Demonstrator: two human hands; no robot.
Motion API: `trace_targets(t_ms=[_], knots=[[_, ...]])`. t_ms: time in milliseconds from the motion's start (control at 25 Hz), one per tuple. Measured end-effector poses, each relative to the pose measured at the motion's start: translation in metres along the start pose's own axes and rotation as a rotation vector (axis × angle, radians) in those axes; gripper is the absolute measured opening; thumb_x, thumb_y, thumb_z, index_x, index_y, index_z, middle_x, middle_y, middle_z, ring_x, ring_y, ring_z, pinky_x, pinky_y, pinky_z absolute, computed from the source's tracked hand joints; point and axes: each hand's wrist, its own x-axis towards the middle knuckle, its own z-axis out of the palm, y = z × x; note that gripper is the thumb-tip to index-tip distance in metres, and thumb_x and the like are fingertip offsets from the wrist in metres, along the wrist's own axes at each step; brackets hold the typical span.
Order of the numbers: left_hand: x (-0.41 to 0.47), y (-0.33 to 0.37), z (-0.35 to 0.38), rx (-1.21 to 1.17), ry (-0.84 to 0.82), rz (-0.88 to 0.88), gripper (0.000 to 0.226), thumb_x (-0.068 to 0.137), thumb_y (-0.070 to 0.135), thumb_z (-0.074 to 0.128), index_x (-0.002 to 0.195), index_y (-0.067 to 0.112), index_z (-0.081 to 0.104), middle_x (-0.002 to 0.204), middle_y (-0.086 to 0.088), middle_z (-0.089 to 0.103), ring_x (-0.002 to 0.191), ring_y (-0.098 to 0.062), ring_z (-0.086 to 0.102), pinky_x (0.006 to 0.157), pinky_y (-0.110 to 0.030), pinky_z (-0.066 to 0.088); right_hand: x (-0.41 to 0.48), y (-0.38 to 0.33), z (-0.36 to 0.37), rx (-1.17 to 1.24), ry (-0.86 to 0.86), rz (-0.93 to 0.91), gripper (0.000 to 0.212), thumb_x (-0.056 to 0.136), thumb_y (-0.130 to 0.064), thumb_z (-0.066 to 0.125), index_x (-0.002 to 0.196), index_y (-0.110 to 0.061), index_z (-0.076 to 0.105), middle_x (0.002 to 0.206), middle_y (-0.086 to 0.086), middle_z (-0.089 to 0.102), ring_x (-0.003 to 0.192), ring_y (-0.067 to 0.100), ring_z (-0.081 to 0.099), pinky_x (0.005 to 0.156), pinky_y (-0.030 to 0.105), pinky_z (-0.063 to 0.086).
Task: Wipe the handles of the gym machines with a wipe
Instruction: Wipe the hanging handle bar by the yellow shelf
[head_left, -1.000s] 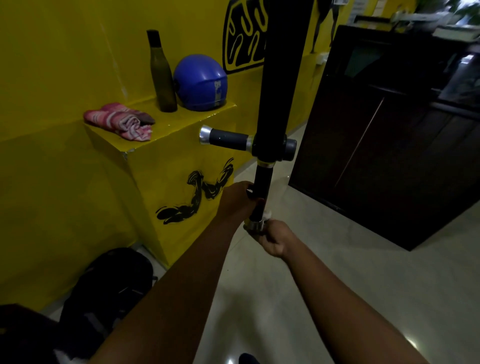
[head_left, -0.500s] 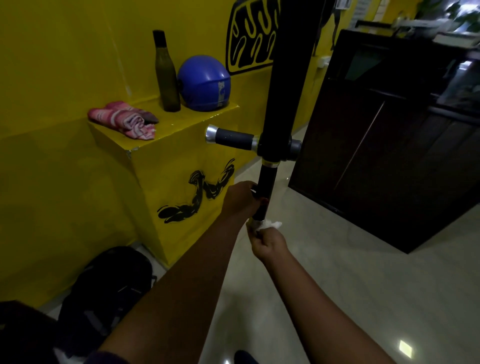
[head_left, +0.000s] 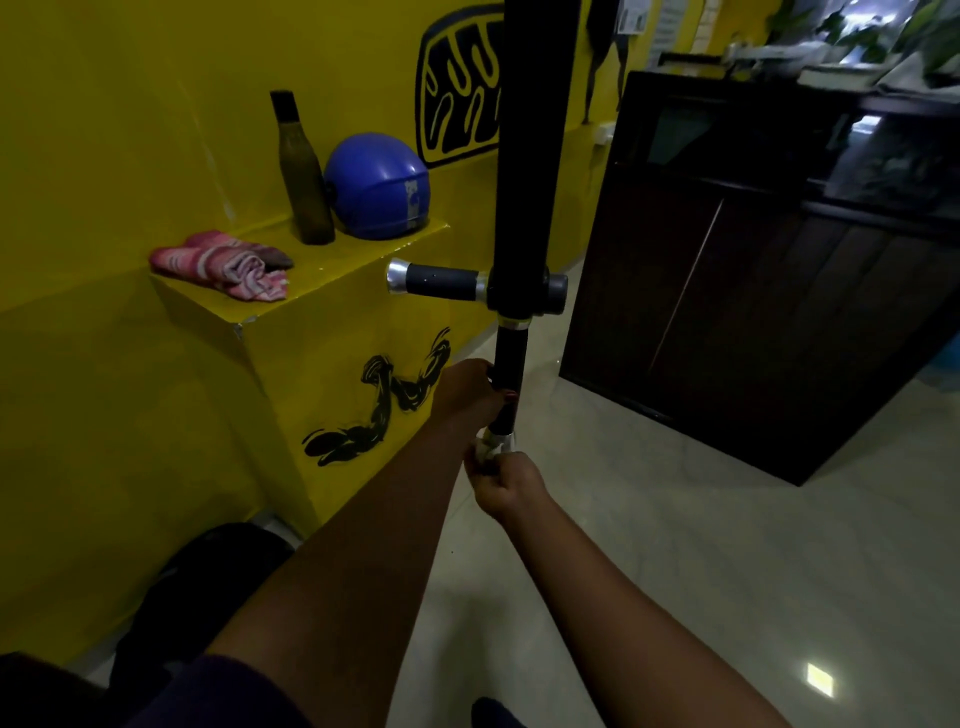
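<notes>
Equipment under inspection: a black upright of a gym machine, matte and round in section, running from the top edge down to a junction. From that junction a side handle projects level toward the yellow wall. Its grip is dark and dimpled, capped with a polished metal end. Below the junction a lower handle hangs in line with the upright: a bright metal collar, a smooth black sleeve and a chrome tip at the bottom.

Left hand: arm extended forward, fingers wrapped round the black sleeve of the lower handle from the left side, in a firm grasp. Right hand: arm extended, knuckles up, fist clenched on a white wipe. The wipe is crumpled and sits against the chrome tip, directly under the left hand. How far it wraps round the tip cannot be told.

Surroundings: a glossy yellow ledge carries a folded pink striped towel, a tall dark bottle and a round blue helmet; bottle and helmet stand just beside each other. A dark wood-grain cabinet stands to the right on a pale polished floor. A black bag lies at the foot of the yellow wall.
</notes>
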Motion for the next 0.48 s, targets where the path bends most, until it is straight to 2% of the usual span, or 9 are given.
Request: trace_targets(t_ms=[40,120,200,280,360,400,480], knots=[[0.0,0.0,0.001,0.008,0.004,0.001,0.037,0.085,0.032,0.07,0.117,0.014,0.065,0.116,-0.007,0.068,0.106,-0.024,0.063,0.085,-0.032,0.05,0.002,-0.001,0.001,0.016,-0.014,-0.002,0.06,0.093,0.018,0.023,0.142,-0.012,0.042,0.104,0.025,0.055,0.083,0.032,0.058,0.087,0.037,0.047],[-0.002,0.001,0.001,0.04,0.008,0.006,0.036,0.086,0.032,0.07,0.117,0.014,0.065,0.116,-0.007,0.068,0.106,-0.025,0.063,0.084,-0.032,0.05,0.013,-0.008,0.004,0.057,0.01,-0.021,0.058,0.097,0.01,0.032,0.145,-0.022,0.038,0.125,0.019,0.054,0.107,0.032,0.059,0.087,0.035,0.048],[-0.002,0.002,0.001,0.054,0.007,0.008,0.037,0.086,0.031,0.07,0.117,0.013,0.064,0.117,-0.008,0.068,0.107,-0.025,0.063,0.085,-0.033,0.05,0.018,-0.013,0.001,0.123,-0.019,-0.02,0.045,0.099,-0.001,0.043,0.141,-0.015,0.044,0.134,0.012,0.054,0.122,0.027,0.053,0.091,0.032,0.047],[-0.001,0.002,-0.001,0.056,0.004,0.013,0.036,0.086,0.031,0.069,0.117,0.013,0.065,0.118,-0.008,0.067,0.108,-0.025,0.062,0.087,-0.033,0.05,0.014,-0.011,-0.006,0.15,-0.103,-0.009,0.042,0.098,0.004,0.038,0.138,-0.006,0.045,0.134,0.02,0.051,0.115,0.034,0.055,0.091,0.036,0.051],[0.001,0.001,-0.001,0.054,0.001,0.012,0.036,0.086,0.031,0.07,0.118,0.015,0.065,0.119,-0.007,0.067,0.109,-0.024,0.062,0.088,-0.033,0.05,0.009,-0.009,-0.01,0.104,-0.116,-0.027,0.047,0.094,0.014,0.031,0.136,-0.002,0.044,0.13,0.027,0.048,0.096,0.038,0.057,0.077,0.043,0.058],[0.001,0.0,-0.001,0.048,0.0,0.008,0.036,0.086,0.031,0.07,0.118,0.015,0.065,0.119,-0.007,0.067,0.11,-0.024,0.061,0.088,-0.033,0.05,0.009,-0.011,-0.01,0.082,-0.096,-0.048,0.05,0.092,0.017,0.03,0.137,-0.003,0.043,0.133,0.028,0.046,0.095,0.039,0.056,0.076,0.045,0.058],[0.0,0.001,0.0,0.043,0.003,0.002,0.037,0.086,0.03,0.07,0.119,0.014,0.064,0.12,-0.007,0.066,0.111,-0.024,0.061,0.088,-0.033,0.05,0.011,-0.017,-0.005,0.072,-0.03,-0.135,0.046,0.094,0.012,0.036,0.137,-0.002,0.044,0.138,0.025,0.046,0.113,0.039,0.054,0.093,0.042,0.051]])
